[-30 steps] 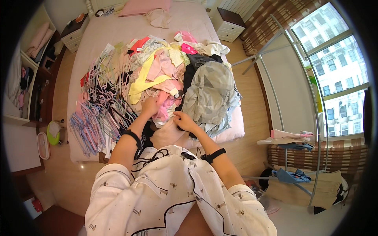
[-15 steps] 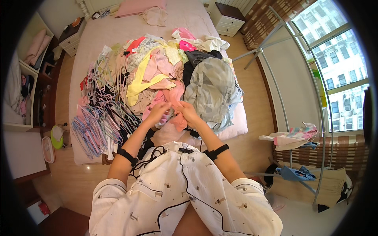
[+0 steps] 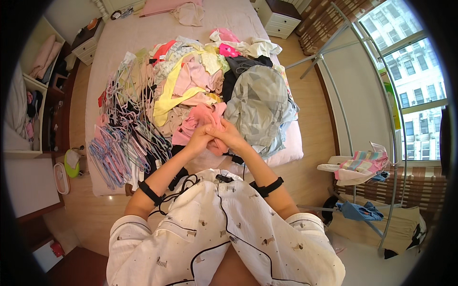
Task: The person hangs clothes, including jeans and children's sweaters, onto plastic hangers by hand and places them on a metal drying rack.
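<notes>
A coral-pink garment is bunched up at the near edge of a clothes pile on the bed. My left hand is closed on it from the left, and my right hand grips it from the right. Both hands meet over the cloth, so the fingertips are partly hidden. Just beyond lies a yellow garment with pale pink clothing. Beside my right hand is a rumpled grey patterned garment. Left of the pile, a large heap of hangers spreads over the bed.
The bed carries a pink pillow at its far end. A metal drying rack stands by the window at right, with a striped cloth and denim on it. White nightstands flank the bed; an open wardrobe is at left.
My hands have come together on the coral-pink garment, which is now gathered and spread wider beyond them. The view has shifted slightly.
</notes>
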`<state>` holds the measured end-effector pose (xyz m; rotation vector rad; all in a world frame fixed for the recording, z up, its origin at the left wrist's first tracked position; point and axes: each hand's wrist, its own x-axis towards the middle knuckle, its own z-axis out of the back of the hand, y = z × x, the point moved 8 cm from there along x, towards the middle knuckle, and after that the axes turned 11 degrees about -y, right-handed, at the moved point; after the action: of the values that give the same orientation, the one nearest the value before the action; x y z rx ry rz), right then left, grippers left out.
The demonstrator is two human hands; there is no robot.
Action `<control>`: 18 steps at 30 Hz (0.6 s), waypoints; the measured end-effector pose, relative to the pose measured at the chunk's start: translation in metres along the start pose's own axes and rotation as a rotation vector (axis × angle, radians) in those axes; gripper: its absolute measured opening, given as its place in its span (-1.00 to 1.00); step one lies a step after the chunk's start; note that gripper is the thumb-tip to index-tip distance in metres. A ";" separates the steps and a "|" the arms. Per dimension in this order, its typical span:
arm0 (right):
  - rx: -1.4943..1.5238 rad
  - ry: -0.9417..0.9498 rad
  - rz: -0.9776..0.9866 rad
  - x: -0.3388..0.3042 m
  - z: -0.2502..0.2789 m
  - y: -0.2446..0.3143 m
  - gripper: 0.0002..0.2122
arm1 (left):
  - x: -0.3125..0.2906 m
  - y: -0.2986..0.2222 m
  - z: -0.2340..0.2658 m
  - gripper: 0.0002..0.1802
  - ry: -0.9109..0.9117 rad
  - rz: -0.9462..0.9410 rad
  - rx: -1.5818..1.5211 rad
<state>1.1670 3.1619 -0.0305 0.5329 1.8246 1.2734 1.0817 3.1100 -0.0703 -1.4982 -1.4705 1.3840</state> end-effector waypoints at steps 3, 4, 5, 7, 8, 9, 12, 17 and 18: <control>-0.023 0.073 0.004 -0.004 0.002 -0.003 -0.63 | -0.020 -0.008 -0.010 -0.87 0.007 0.122 0.011; -0.034 0.095 0.013 -0.004 0.003 -0.008 -0.67 | -0.024 -0.013 -0.011 -0.84 0.066 0.148 0.065; -0.036 0.078 0.032 -0.004 0.004 -0.010 -0.72 | -0.028 -0.019 -0.006 -0.82 0.127 0.175 0.119; -0.042 0.051 0.070 -0.004 0.000 -0.014 -0.79 | -0.036 -0.015 0.012 -0.78 0.179 0.223 0.113; -0.061 0.046 0.049 -0.005 -0.001 -0.017 -0.80 | -0.039 -0.007 0.024 -0.76 0.174 0.245 0.054; -0.080 0.041 0.028 -0.005 -0.003 -0.019 -0.80 | -0.042 0.001 0.035 -0.74 0.169 0.267 -0.005; 0.060 -0.018 -0.014 -0.008 -0.002 -0.011 -0.81 | -0.062 -0.020 0.048 -0.70 -0.043 0.254 -0.235; 0.036 -0.170 0.225 -0.001 0.014 0.011 -0.76 | -0.084 -0.032 0.097 -0.70 0.107 0.321 1.134; -0.098 -0.134 0.241 -0.006 0.011 0.017 -0.74 | -0.086 -0.048 0.099 -0.60 0.067 0.307 1.341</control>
<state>1.1774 3.1708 -0.0146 0.7832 1.6142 1.4426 0.9885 3.0139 -0.0301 -0.8150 -0.0373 1.8473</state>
